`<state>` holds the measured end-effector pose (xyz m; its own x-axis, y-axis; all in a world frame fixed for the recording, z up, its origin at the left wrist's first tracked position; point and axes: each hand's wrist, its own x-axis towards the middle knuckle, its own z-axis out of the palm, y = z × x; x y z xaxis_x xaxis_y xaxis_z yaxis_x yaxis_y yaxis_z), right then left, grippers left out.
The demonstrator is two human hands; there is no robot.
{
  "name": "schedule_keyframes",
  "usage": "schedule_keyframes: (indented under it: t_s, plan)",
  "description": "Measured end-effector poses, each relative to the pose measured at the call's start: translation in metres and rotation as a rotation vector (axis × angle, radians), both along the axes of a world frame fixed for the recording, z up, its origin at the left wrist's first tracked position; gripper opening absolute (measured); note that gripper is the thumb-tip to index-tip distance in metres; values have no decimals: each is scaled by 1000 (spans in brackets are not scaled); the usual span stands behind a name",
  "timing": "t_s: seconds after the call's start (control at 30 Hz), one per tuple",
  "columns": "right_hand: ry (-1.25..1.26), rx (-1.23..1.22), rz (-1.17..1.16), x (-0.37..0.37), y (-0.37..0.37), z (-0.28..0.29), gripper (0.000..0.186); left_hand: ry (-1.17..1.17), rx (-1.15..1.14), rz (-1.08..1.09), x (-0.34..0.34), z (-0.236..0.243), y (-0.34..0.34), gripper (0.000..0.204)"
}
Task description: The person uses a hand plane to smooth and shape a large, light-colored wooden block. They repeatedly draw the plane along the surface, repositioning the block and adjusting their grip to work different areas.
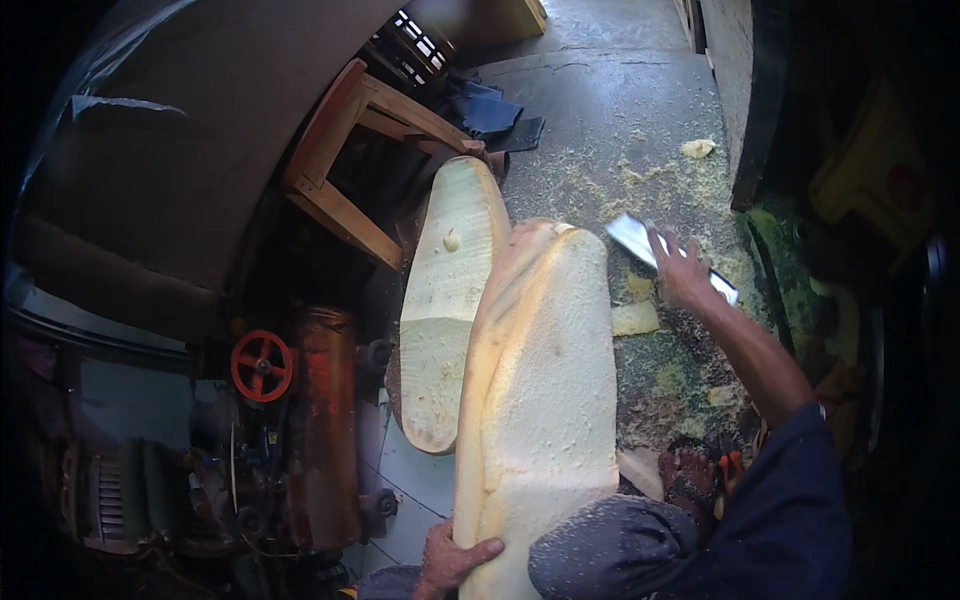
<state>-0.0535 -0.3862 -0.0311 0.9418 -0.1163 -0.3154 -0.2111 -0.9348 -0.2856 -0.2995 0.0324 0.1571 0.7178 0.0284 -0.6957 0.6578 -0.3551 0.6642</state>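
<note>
A long, pale yellow foam seat pad point(555, 370) lies lengthwise in front of me, its near end against my grey-clad leg. My left hand point(455, 560) grips the near left edge of this pad, thumb on top and fingers down the side. To the right of the pad's far end, my right hand point(685, 272) is closed around a flat, shiny metal tool point(632, 238), long and straight-edged; its exact kind is not clear. The tool is apart from the foam, over the littered floor. A second foam pad point(440, 310) with a ridged surface lies just left of the first.
Foam crumbs cover the floor point(600, 110), with foam scraps point(636, 319) among them. Behind the pads stands a wooden frame point(345, 200) beside blue cloth point(492, 112). At left is a rusty red air compressor tank point(325, 430) with a red wheel point(262, 366). Orange-handled pliers point(732, 468) lie near my foot.
</note>
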Motion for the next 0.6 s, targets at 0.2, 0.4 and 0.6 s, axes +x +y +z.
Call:
schedule_keyframes:
  t_s: [0.2, 0.4, 0.6]
  plan:
    - [-504, 738, 770, -87, 89, 65, 68, 110, -379, 56, 39, -51, 8, 82]
    - [-428, 505, 546, 3, 42, -5, 60, 161, -369, 145, 29, -76, 9, 85]
    - [-920, 353, 712, -43, 102, 1, 57, 177, -402, 254, 21, -101, 20, 87]
